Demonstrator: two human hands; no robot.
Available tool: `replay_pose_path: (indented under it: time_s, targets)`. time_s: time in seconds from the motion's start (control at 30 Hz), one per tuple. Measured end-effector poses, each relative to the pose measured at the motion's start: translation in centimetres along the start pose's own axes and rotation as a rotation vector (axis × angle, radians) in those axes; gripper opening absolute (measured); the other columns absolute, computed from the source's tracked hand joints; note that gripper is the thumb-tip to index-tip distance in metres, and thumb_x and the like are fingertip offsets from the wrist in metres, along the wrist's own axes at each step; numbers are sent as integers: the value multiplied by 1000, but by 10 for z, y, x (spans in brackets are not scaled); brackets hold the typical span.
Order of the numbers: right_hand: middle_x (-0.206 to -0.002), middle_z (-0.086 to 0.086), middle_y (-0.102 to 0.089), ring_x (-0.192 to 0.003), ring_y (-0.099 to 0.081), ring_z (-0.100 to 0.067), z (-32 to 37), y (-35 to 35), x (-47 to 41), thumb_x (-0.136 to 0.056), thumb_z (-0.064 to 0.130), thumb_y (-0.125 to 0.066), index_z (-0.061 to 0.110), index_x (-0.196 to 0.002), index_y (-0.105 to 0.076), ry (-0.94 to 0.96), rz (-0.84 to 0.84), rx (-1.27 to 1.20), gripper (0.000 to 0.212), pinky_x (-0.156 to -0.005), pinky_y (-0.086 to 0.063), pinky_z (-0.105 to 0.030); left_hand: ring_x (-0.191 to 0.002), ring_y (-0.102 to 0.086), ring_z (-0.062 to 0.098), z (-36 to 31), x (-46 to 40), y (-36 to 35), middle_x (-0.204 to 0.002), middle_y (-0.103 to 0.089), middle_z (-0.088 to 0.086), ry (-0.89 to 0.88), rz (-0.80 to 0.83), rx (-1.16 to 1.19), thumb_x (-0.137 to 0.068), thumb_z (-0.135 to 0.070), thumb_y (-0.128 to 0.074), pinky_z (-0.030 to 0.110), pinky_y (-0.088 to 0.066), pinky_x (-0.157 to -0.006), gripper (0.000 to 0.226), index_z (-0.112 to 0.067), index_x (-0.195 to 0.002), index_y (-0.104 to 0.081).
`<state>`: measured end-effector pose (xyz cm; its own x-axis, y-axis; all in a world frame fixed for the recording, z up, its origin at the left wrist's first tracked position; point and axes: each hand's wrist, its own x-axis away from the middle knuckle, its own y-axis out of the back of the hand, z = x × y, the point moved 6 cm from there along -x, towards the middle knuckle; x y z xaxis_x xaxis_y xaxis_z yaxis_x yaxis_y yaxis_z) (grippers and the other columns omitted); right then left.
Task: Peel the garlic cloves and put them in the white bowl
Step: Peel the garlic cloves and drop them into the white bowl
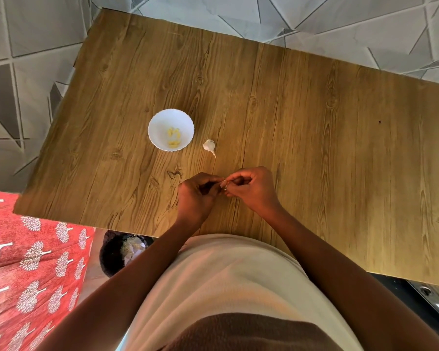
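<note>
Pinching a small pale garlic clove (pixel 224 185) between the curled fingertips of our left hand (pixel 197 196) and right hand (pixel 251 188), we keep the scalloped white bowl (pixel 155 127) at eleven o'clock, well apart.

Garlic bulb (pixel 209 145) lies right of bowl (pixel 157 122).

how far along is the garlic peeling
Partly done. A few peeled yellowish cloves already lie in the white scalloped bowl. The left hand and right hand pinch a small clove between them, mid-peel. The white garlic bulb piece on the wooden table remains unpeeled.
</note>
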<state>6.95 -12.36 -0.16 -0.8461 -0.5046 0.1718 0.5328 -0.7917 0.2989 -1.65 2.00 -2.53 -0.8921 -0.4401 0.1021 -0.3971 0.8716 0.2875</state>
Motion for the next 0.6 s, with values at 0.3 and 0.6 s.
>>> replay_pose_path:
  time_s: [0.3,0.6]
  targets:
    - [-85,-15,-77,-76,-77,-29,-8,6,-1,-91,-3,-71,-5,-103,-75,-137,-16,-246,13,-69,-64,-32,-82,-77,21,-5,-5,-1,-90,-80,3,93,-6,197,-89,-6,-80,34,-62,-80,13,-4,-102,-79]
    - [-93,-16,-78,-83,-78,-28,-4,5,-2,-91,-2,-71,-4,-109,-75,-82,24,-215,18,-74,-64,-35,-88,-75,20,-6,-5,-3,-97,-78,2,48,38,162,-92,0,-74,34,-62,-81,20,-12,-107,-80]
